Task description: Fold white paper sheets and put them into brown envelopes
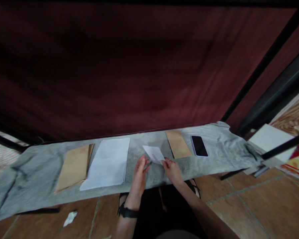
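Right of the white paper stack, the folded white sheet slants from far left to near right above the bench, its near-right corner pinched by the right hand; the left hand, loosely curled, is just beside its near-left side; farther right of the stack lies one brown envelope, contents not visible

No label or number seems readable in this dim, slightly blurred view.

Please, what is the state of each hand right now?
Left hand: open, holding nothing, beside the folded paper.
Right hand: closed on the folded paper's near corner.
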`<action>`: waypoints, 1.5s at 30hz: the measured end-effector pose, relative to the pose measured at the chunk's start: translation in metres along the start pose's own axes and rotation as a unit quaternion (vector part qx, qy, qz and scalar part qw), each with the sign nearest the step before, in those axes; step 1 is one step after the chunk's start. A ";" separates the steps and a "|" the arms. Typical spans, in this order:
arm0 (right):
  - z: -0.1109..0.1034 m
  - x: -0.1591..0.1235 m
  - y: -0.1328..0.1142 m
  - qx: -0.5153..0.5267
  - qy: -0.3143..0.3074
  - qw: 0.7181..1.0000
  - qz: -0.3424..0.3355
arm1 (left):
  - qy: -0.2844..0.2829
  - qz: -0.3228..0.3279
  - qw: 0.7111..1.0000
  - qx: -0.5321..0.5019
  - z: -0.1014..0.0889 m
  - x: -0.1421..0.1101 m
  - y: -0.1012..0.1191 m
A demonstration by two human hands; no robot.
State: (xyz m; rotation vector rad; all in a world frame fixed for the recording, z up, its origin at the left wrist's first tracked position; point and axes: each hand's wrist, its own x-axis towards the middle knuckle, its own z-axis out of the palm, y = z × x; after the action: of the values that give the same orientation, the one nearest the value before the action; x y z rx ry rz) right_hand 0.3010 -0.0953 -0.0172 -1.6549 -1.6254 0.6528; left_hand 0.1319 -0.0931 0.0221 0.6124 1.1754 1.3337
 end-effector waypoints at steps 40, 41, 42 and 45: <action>0.046 -0.023 0.026 -0.258 -0.016 0.938 -0.232 | 0.111 0.077 0.963 0.235 -0.040 0.001 -0.030; 0.046 -0.023 0.026 -0.260 -0.018 0.937 -0.232 | 0.100 0.133 0.942 0.293 -0.038 -0.001 -0.029; 0.046 -0.023 0.026 -0.263 -0.021 0.936 -0.232 | 0.076 0.191 0.910 0.361 -0.033 -0.003 -0.030; 0.047 -0.023 0.027 -0.267 -0.037 0.934 -0.236 | -0.044 0.284 0.807 0.516 -0.013 0.003 -0.040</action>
State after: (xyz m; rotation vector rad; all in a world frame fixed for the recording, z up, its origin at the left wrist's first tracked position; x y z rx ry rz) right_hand 0.2797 -0.1101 -0.0698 -1.4993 -2.2936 0.0194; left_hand 0.1366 -0.1018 -0.0188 1.9159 1.6843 0.9990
